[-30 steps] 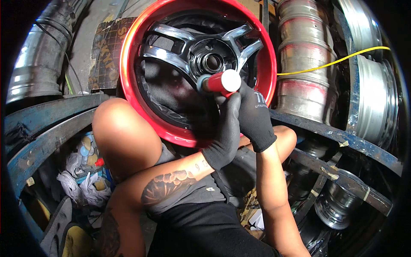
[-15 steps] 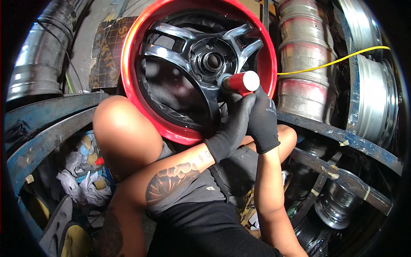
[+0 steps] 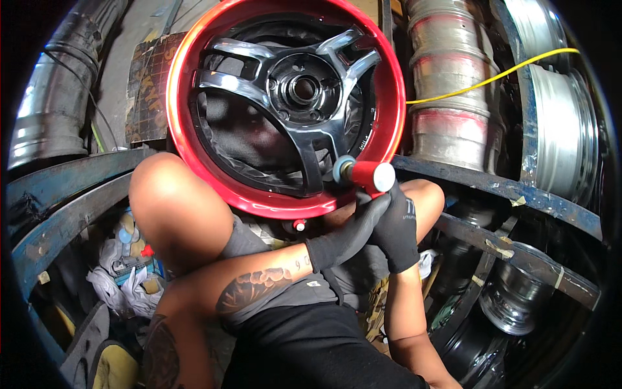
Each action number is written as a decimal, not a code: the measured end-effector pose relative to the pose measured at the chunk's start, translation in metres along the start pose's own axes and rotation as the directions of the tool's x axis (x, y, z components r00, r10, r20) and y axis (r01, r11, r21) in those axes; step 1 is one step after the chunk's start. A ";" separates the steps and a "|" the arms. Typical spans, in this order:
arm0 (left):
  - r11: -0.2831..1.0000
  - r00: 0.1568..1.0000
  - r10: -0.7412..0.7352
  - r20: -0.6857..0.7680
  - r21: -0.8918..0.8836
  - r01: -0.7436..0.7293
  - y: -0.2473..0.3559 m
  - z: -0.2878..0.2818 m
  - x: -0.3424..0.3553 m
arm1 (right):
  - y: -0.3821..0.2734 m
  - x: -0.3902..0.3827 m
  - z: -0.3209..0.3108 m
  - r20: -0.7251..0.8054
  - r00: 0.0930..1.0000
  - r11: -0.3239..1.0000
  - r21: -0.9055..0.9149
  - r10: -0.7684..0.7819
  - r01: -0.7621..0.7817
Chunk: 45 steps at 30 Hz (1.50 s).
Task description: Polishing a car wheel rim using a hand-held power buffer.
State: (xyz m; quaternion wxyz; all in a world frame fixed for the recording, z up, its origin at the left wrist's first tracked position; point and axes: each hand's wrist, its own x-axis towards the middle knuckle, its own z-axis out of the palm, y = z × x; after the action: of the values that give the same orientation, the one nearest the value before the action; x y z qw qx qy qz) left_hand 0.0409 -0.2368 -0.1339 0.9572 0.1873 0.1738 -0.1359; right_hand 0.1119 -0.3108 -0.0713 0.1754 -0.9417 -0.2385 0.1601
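Both gloved hands are closed together on a small red power tool [image 3: 368, 176] with a white end cap and a round pale-blue pad. My right hand [image 3: 396, 230] grips its body from beneath, and my left hand [image 3: 346, 233] wraps in beside it. The pad is at the lower right spoke of a wheel [image 3: 304, 91] with a glossy red rim and black-and-polished spokes; whether they touch, I cannot tell. The wheel lies face up beyond my bent knees, with dark padded material showing through its openings.
Stacked metal barrels [image 3: 447, 139] and silver rims [image 3: 557, 133] stand right, more metal barrels [image 3: 52, 110] left. Painted steel rails [image 3: 71, 188] flank my legs. A yellow hose [image 3: 486, 84] crosses the right side. A chrome rim [image 3: 505, 292] sits low right; bags and bits [image 3: 126, 285] lie low left.
Both hands have moved down with the tool, from near the hub to the lower right spoke, uncovering more of the wheel. The wheel appears slightly farther left and up in view.
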 end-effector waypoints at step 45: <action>0.923 0.947 0.289 -0.141 -0.222 -0.315 0.019 -0.017 0.018 | -0.030 0.053 0.019 -0.027 0.983 0.983 0.036 -0.181 0.182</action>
State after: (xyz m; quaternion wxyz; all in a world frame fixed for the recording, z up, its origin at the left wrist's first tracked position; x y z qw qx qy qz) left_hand 0.0588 -0.2169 -0.1498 0.9717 0.1011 0.2086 0.0457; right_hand 0.1374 -0.2547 -0.0872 0.2101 -0.9143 -0.3181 0.1369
